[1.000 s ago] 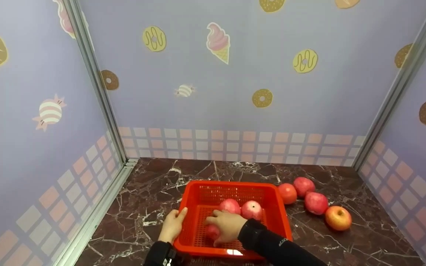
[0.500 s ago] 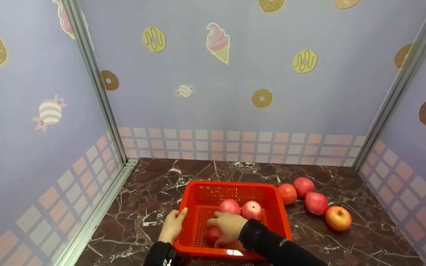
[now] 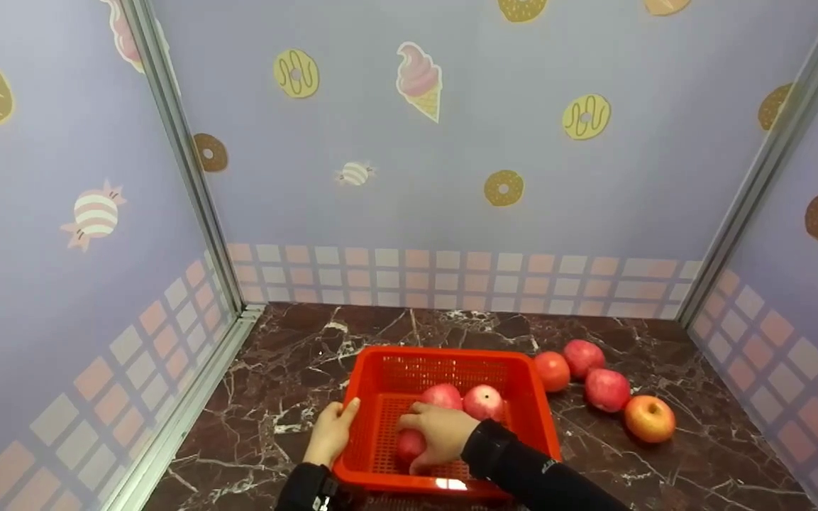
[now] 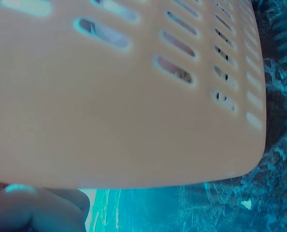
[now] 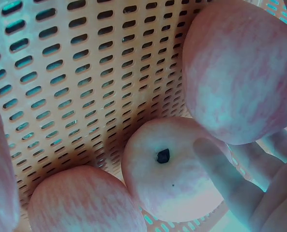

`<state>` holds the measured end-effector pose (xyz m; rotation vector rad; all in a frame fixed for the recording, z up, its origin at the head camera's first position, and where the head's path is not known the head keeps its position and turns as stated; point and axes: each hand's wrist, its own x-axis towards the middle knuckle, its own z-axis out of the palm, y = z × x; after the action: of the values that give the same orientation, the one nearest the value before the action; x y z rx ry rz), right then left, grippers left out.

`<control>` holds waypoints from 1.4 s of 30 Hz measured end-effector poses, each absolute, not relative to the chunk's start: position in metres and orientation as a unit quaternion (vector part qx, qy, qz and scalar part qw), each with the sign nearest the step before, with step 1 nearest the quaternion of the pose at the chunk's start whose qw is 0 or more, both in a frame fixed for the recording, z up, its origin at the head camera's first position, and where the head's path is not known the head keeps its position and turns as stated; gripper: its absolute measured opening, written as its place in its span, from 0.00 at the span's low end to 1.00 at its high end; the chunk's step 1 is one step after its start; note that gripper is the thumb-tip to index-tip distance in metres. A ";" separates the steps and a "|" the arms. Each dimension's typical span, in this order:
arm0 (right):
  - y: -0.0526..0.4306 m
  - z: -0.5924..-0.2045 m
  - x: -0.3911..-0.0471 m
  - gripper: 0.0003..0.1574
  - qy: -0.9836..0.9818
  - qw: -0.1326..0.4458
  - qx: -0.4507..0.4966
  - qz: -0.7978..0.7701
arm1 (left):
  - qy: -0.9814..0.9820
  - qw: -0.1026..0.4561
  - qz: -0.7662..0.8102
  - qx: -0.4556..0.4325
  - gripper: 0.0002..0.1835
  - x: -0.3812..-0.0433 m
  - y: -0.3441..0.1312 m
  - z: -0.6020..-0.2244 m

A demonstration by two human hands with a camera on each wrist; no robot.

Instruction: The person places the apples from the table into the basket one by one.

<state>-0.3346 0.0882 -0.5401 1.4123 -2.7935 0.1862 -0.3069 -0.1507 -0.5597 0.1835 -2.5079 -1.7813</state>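
A red plastic basket [image 3: 449, 353] with slotted walls stands on the table. My left hand [image 3: 330, 434] grips its left rim, thumb over the edge; in the left wrist view the fingers [image 4: 34, 209] show beside the basket's pale-looking wall [image 4: 109, 121]. Inside the basket, my right hand [image 3: 444, 431] holds a red apple [image 3: 410, 447] near the front left, fingers and thumb round it. Just behind that hand lie a pink-red apple [image 3: 441, 394] and a paler apple [image 3: 484, 402]. Several apples fill the right wrist view, with fingertips [image 5: 201, 147] overlapping one.
Right of the basket lie an orange-red fruit [image 3: 552, 372] close to its wall, two pink-red apples [image 3: 584, 358] and a yellow-red apple [image 3: 650, 419]. The dark marble-patterned table [image 3: 302, 341] is enclosed by printed panels [image 3: 465, 213] at the back and both sides.
My right hand has shifted slightly to the right inside the basket, so more of the apple in it shows. The left hand and the basket stay in place.
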 end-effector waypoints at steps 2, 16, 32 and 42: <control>0.089 -0.540 -0.335 0.42 -0.890 0.001 0.450 0.068 | -0.814 0.031 -0.577 0.061 0.19 -0.307 -0.150 -0.559; 0.101 -0.524 -0.338 0.42 -0.898 -0.003 0.413 0.152 | -0.817 0.034 -0.572 0.063 0.19 -0.307 -0.150 -0.559; 0.192 -0.474 -0.343 0.31 -0.874 0.122 0.315 0.350 | -0.814 0.031 -0.576 0.066 0.19 -0.308 -0.150 -0.558; 0.284 -0.480 -0.332 0.15 -0.873 0.207 0.171 0.408 | -0.819 0.027 -0.569 0.067 0.20 -0.309 -0.150 -0.558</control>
<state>-0.3325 0.2843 -0.4800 0.4769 -2.4303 1.1366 -0.3088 -0.1500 -0.5582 0.2060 -2.5303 -1.7582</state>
